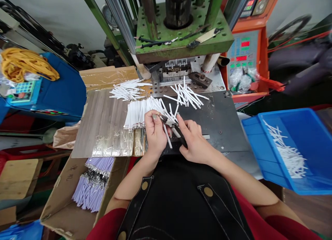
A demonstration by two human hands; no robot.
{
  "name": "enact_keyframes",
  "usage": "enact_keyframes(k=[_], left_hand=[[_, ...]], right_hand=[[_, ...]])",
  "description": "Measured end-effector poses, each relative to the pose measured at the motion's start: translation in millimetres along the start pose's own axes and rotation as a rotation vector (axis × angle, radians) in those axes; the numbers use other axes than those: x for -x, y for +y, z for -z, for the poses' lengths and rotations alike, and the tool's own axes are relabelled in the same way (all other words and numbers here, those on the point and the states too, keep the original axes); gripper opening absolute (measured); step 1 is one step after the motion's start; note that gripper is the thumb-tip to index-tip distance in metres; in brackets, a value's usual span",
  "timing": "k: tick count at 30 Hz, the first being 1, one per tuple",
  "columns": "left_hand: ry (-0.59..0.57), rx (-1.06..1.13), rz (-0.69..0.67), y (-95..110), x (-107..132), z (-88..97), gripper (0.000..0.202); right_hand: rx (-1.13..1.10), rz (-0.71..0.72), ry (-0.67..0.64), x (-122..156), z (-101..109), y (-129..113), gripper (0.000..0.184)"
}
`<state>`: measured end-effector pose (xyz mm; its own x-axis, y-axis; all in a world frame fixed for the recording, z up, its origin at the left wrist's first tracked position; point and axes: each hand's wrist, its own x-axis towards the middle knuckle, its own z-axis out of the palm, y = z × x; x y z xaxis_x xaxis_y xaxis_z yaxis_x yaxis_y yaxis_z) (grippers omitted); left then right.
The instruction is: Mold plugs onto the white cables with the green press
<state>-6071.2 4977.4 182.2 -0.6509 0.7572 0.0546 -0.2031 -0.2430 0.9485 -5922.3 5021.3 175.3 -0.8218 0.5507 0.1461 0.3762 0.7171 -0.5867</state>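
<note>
My left hand is closed, pinching a white strip that slants down below its fingertips. My right hand wraps round a pair of cutting pliers with dark handles, its index finger stretched along the tool. The pliers' jaws meet a small pale piece by the left fingertips; whether they bite into it I cannot tell. Just beyond my left hand lies a neat row of white strips with metal ends. Two loose piles of similar strips, one at the left and one at the right, sit farther back.
A green press stands over a metal mould behind the piles. At right, a blue bin holds white pieces, beside an orange control box. Below the table's left side, a cardboard box contains purple strips.
</note>
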Motion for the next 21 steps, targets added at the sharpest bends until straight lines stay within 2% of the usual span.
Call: enact_keyframes(k=[3, 10, 15, 21], left_hand=[[0.014, 0.007, 0.046, 4, 3, -3.7, 0.031], [0.049, 0.157, 0.199, 11, 2, -9.6, 0.033], [-0.053, 0.294, 0.393, 22, -5, -6.3, 0.026], [-0.196, 0.388, 0.624, 38, -12, 5.1, 0.018]], right_hand=[[-0.051, 0.004, -0.034, 0, 0, 0, 0.112], [-0.176, 0.026, -0.008, 1, -3, 1, 0.105], [-0.315, 0.035, -0.065, 2, 1, 8, 0.098], [-0.505, 0.158, -0.102, -3, 11, 24, 0.089]])
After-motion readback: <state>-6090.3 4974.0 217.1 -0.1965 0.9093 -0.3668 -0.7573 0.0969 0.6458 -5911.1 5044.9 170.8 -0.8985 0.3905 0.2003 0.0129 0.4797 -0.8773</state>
